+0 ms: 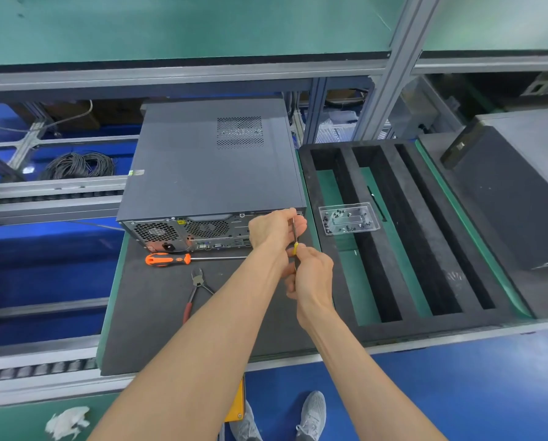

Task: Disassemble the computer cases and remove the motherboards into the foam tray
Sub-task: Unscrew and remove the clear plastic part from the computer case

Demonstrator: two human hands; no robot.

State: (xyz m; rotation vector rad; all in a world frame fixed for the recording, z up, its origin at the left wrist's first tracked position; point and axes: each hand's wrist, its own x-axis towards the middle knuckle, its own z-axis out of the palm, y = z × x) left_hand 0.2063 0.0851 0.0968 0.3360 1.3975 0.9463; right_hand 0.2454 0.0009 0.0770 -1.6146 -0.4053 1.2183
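Observation:
A grey computer case (209, 167) lies flat on a dark mat (158, 313), its rear panel with fans and ports facing me. My left hand (272, 227) rests at the case's rear right corner, its fingers curled around the thin metal shaft of a screwdriver. My right hand (311, 278) grips the yellow handle of that screwdriver (295, 248) just below. The tip is hidden behind my left hand. The black foam tray (432, 237) with long slots lies to the right of the case.
An orange-handled screwdriver (170, 259) and red-handled cutters (196, 291) lie on the mat in front of the case. A clear plastic dish (349, 219) with several screws sits on the foam tray. A second dark case (505, 192) stands at the far right.

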